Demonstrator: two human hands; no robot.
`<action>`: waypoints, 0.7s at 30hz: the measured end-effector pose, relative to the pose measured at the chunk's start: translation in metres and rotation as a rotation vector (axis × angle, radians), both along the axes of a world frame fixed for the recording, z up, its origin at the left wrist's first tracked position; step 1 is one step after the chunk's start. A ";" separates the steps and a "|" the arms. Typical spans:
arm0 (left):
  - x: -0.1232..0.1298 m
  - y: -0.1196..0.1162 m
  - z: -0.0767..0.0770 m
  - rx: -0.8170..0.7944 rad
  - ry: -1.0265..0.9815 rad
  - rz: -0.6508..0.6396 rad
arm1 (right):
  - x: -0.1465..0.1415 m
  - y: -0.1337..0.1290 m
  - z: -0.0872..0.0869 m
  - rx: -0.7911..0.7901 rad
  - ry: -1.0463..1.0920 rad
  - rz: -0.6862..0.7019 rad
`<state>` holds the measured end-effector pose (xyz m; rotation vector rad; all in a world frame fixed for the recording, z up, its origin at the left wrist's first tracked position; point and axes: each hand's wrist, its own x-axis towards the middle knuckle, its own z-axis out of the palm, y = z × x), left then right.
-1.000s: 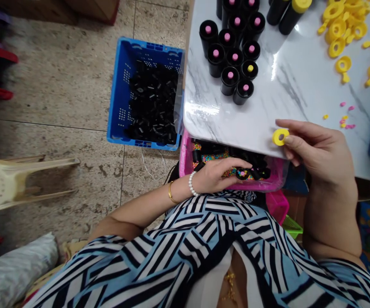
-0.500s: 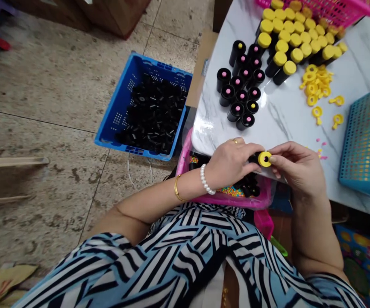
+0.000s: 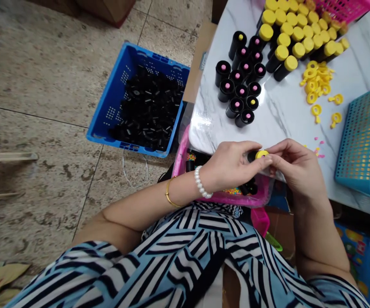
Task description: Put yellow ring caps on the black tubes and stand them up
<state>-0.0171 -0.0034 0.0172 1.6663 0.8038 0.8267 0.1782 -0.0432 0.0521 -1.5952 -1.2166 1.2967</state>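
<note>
My left hand (image 3: 233, 164), with a pearl bracelet at the wrist, is wrapped round a small black tube (image 3: 251, 156) near the table's front edge. A yellow ring-shaped cap (image 3: 262, 154) sits at the tube's end, its middle partly hidden by my left thumb. From the right, my right hand (image 3: 295, 164) pinches at the cap with thumb and forefinger; whatever lies between those fingertips is too small to make out. Black tubes with pink or yellow tips (image 3: 242, 91) stand upright beyond my hands. Loose yellow ring pieces (image 3: 312, 86) lie to their right.
Yellow-capped tubes (image 3: 290, 63) crowd the table's back by a pink basket (image 3: 361, 9). A teal basket (image 3: 361, 141) stands at the right. Under my hands is a pink tray (image 3: 181, 156) with coloured beads. A blue crate (image 3: 106, 122) of black parts is on the floor, left.
My left thumb has moved over the face of the yellow cap, and my right fingertips have shifted against it. The whole view has shifted slightly.
</note>
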 end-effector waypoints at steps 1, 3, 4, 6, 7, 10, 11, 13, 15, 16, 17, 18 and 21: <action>0.003 -0.001 0.000 -0.094 -0.035 -0.001 | 0.000 0.000 -0.001 -0.020 0.019 0.012; 0.010 -0.004 -0.001 -0.233 -0.099 -0.004 | 0.001 0.001 -0.004 -0.049 0.074 0.021; 0.013 -0.005 -0.003 -0.277 -0.124 -0.007 | 0.001 0.000 -0.006 -0.056 0.110 0.020; 0.018 -0.008 -0.006 -0.340 -0.152 -0.009 | 0.000 -0.001 -0.012 -0.069 0.175 0.008; 0.019 -0.010 -0.008 -0.361 -0.160 -0.018 | 0.000 -0.003 -0.015 -0.081 0.199 -0.001; 0.015 -0.013 -0.013 -0.304 -0.169 -0.025 | -0.001 -0.005 -0.020 -0.113 0.220 -0.017; 0.013 -0.014 -0.015 -0.209 -0.155 -0.015 | 0.000 -0.006 -0.021 -0.109 0.212 -0.019; 0.007 -0.013 -0.018 0.043 -0.079 -0.004 | 0.005 -0.009 -0.020 -0.093 0.197 -0.006; 0.001 -0.012 -0.019 0.250 0.035 -0.004 | 0.013 -0.015 -0.019 -0.090 0.208 0.020; 0.000 -0.011 -0.020 0.310 0.089 -0.009 | 0.019 -0.017 -0.019 -0.090 0.225 0.031; -0.002 -0.011 -0.020 0.343 0.132 -0.020 | 0.024 -0.020 -0.020 -0.093 0.245 0.039; -0.003 -0.010 -0.020 0.359 0.162 -0.034 | 0.029 -0.021 -0.021 -0.100 0.267 0.043; -0.004 -0.004 -0.019 0.378 0.213 -0.076 | 0.036 -0.012 -0.028 -0.161 0.359 0.090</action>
